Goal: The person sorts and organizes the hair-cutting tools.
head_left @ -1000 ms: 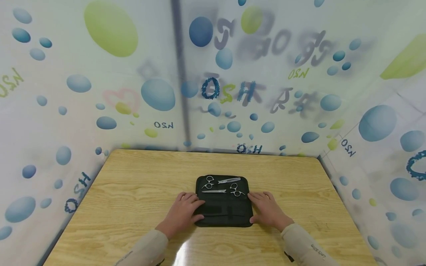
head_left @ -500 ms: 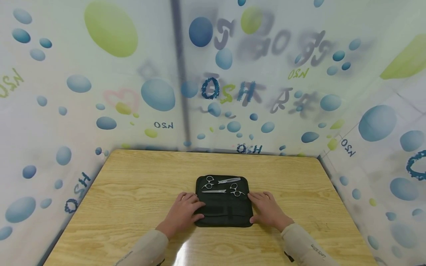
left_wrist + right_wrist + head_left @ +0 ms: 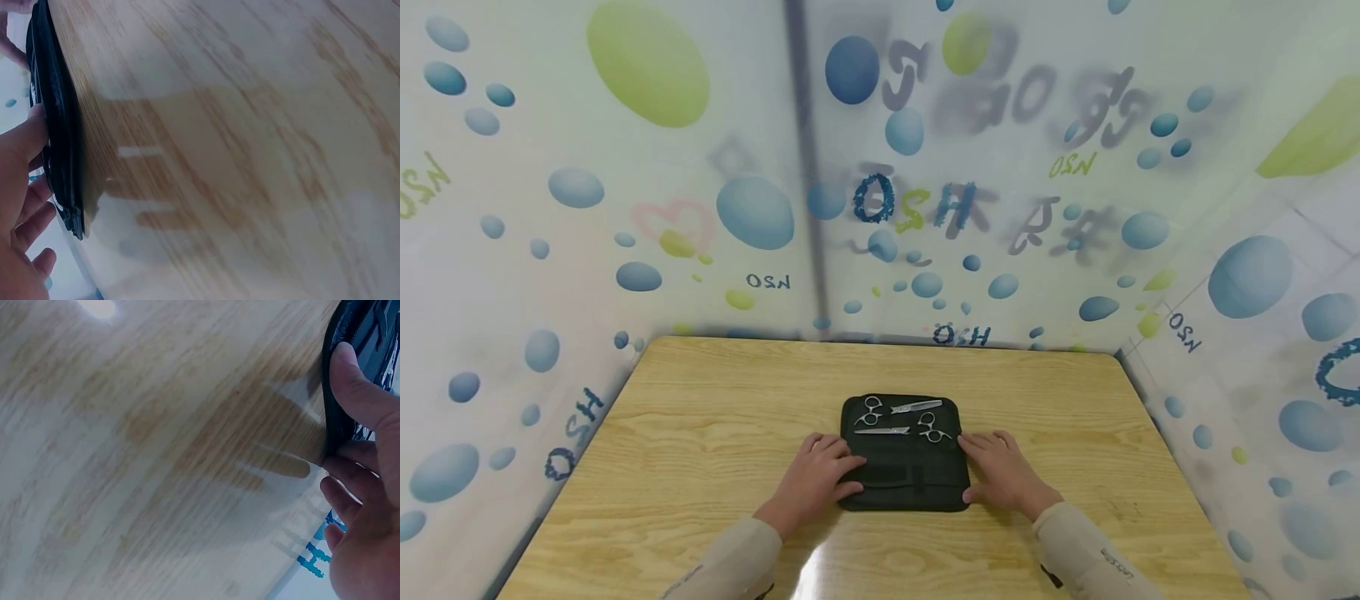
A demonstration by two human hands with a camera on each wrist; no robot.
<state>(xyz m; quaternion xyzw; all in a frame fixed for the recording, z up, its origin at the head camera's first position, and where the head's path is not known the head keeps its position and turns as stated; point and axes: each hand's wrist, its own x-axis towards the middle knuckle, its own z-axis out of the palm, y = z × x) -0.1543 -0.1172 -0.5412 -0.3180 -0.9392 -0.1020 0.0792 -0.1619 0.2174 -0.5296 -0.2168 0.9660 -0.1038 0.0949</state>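
A black zip case (image 3: 880,496) lies unfolded on the wooden table, in the middle of the head view. Two silver scissors sit in its far half: one with a toothed blade, thinning scissors (image 3: 917,407), and below it a plain pair of hair scissors (image 3: 883,432). My left hand (image 3: 812,475) rests on the case's left edge, thumb and index finger lying over it. At the right edge, my right hand (image 3: 1003,475) touches the rim with thumb and fingertips. Both wrist views show relaxed fingers against the case (image 3: 59,125), and the right one shows its zip edge (image 3: 337,419).
The light wooden table (image 3: 715,400) stretches around the case on all sides. A pale wall covering (image 3: 700,250) with blue and green drops stands behind the table and along both sides. Light glares off the table near its front.
The index finger of my left hand has shifted very slightly inward over the case. The right hand, the case and the scissors stay as they were.
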